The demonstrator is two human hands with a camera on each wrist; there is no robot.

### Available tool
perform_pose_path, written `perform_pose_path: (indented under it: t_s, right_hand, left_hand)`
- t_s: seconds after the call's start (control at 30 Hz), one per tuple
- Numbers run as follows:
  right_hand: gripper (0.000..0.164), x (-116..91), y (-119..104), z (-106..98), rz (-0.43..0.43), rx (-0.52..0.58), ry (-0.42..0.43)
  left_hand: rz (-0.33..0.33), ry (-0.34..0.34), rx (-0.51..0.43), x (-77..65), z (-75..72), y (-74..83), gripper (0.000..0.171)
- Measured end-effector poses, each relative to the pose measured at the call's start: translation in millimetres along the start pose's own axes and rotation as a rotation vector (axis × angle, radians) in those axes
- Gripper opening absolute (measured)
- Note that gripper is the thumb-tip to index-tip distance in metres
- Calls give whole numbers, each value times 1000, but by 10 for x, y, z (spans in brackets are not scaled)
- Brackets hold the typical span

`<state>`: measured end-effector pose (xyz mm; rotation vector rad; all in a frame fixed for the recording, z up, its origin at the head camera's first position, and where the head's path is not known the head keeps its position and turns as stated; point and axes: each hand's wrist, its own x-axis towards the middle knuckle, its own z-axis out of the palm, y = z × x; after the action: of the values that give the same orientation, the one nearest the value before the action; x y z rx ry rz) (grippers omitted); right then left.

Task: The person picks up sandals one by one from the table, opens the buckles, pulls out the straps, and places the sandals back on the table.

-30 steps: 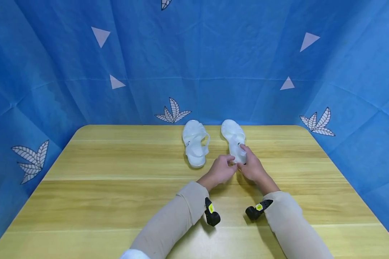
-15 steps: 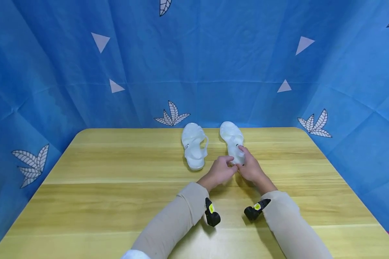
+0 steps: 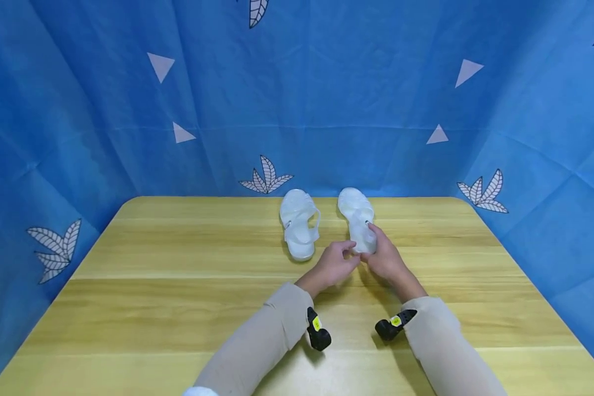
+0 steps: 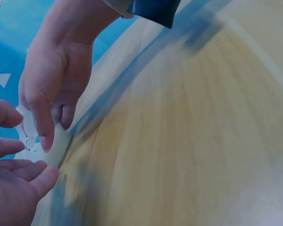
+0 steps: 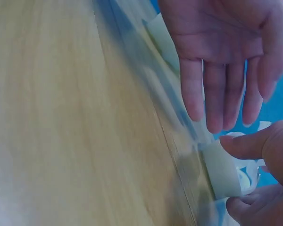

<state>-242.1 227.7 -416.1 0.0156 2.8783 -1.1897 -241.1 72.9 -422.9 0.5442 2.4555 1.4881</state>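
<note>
Two white jelly sandals lie side by side near the far table edge, toes pointing away. My right hand [image 3: 385,258] holds the right sandal [image 3: 355,204] at its heel. In the right wrist view, thumb and fingers pinch either side of that heel [image 5: 221,170]. My left hand [image 3: 335,263] is just left of the same heel, holding nothing. Its fingers are extended and slightly spread, palm turned toward the right wrist camera [image 5: 217,56]. The left sandal [image 3: 297,206] stands apart with its ankle strap looping out to the right; no hand touches it.
The wooden table [image 3: 178,308] has a blue curtain [image 3: 307,93] with leaf and triangle prints behind it and at both sides. Black wrist cameras are strapped to the left sleeve [image 3: 289,313] and the right sleeve [image 3: 433,319].
My left hand has drawn very slightly left from the heel. The right hand keeps its hold, and both sandals stay in place. The head view has tilted up a little.
</note>
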Motion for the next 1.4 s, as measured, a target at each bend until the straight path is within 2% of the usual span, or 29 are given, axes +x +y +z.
perform_pose_path:
  t_s: [0.17, 0.47, 0.67, 0.8, 0.93, 1.07, 1.17, 1.3, 1.4]
  right_hand:
    - [83, -81, -17, -11, -22, -1, 18]
    - [77, -169, -130, -83, -82, -17, 91]
    - [70, -170, -253, -117, -146, -34, 142]
    - [65, -160, -344, -121, -170, -31, 167]
    - [60, -140, -406, -103, -180, -20, 192]
    - [54, -127, -438, -98, -207, 0, 225]
    - [49, -109, -462, -82, -239, 17, 266]
    - [43, -71, -516, -35, -286, 30, 307]
    - [39, -31, -562, 6, -313, 22, 311]
  left_hand:
    - [18, -5, -25, -126, -72, -61, 45]
    - [77, 7, -120, -281, -254, -138, 43]
    - [90, 38, -162, -309, -411, -83, 39]
    - [124, 77, -192, -304, -539, -31, 37]
    - [143, 128, -237, -351, -680, 66, 35]
    - [155, 207, -225, -340, -790, 96, 33]
    - [149, 309, -188, -280, -852, 25, 31]
    - [104, 451, -126, -249, -944, -39, 30]
    - [68, 513, -73, -227, -998, -99, 30]
